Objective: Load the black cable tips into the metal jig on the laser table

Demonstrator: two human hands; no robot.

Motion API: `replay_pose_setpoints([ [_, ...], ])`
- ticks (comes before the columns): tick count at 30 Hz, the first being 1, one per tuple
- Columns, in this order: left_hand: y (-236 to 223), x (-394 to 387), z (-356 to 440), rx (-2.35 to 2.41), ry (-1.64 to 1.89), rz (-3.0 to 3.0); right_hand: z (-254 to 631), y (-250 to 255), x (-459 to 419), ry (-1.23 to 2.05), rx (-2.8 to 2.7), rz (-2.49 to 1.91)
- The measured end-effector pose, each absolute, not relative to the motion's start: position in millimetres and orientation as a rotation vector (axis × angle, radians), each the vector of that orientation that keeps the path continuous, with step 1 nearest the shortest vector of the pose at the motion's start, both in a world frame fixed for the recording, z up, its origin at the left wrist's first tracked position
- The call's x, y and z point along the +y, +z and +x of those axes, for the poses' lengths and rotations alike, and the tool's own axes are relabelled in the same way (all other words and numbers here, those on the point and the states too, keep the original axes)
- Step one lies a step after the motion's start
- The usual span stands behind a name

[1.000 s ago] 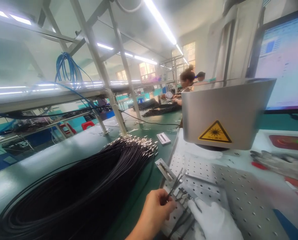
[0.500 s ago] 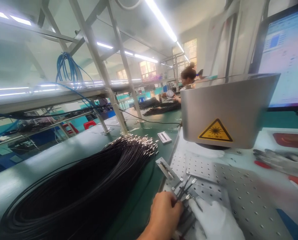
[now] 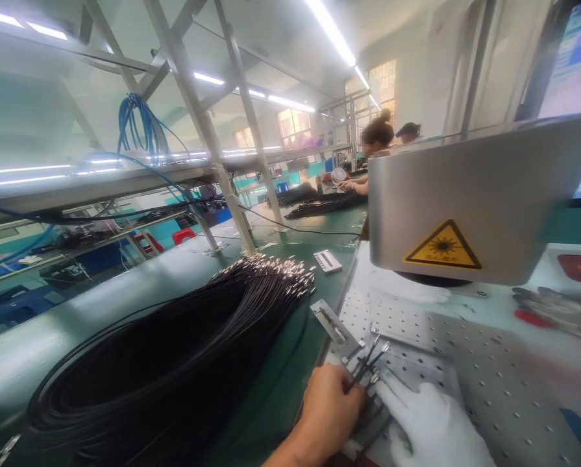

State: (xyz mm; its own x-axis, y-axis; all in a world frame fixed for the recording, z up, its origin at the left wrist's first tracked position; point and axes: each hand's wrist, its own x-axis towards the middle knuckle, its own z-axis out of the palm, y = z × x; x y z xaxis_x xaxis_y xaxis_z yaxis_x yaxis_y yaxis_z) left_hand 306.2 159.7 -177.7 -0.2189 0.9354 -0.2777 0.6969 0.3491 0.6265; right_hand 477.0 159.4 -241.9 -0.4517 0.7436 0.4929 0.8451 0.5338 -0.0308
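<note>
My bare left hand point(image 3: 330, 403) is closed around a few black cables point(image 3: 362, 371), whose metal plug ends stick up past the fingers. Close on its right, my right hand point(image 3: 433, 415) in a white glove has thumb and fingers at one of the metal connectors point(image 3: 375, 377); its grip is partly hidden. Both are over the perforated metal plate point(image 3: 485, 370). Just beyond the cable ends lies a slotted metal fixture point(image 3: 333, 325). A big coil of black cables point(image 3: 139, 370) with silver tips rests on the green bench to the left.
A grey machine head point(image 3: 431, 207) with a yellow laser warning sign overhangs the plate. Grey gloves point(image 3: 553, 308) lie at right, a small slotted white block point(image 3: 328, 261) on the bench. Metal shelf posts point(image 3: 232, 207) rise behind; another person point(image 3: 378, 139) works further back.
The view has shifted slightly, so the scene sits a little further right, apart from the hands' small movement. The left hand keeps its hold on the cables, the gloved hand beside it.
</note>
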Motion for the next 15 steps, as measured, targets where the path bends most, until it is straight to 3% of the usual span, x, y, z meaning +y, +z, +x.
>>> replay_pose_setpoints([
  [9, -182, 164, 306, 1.942, 0.489, 1.47, 474, -234, 166, -0.014, -2.382, -1.234],
  [15, -176, 162, 301, 1.893, 0.52, 1.533, 472, -228, 165, -0.078, -2.345, -1.204],
])
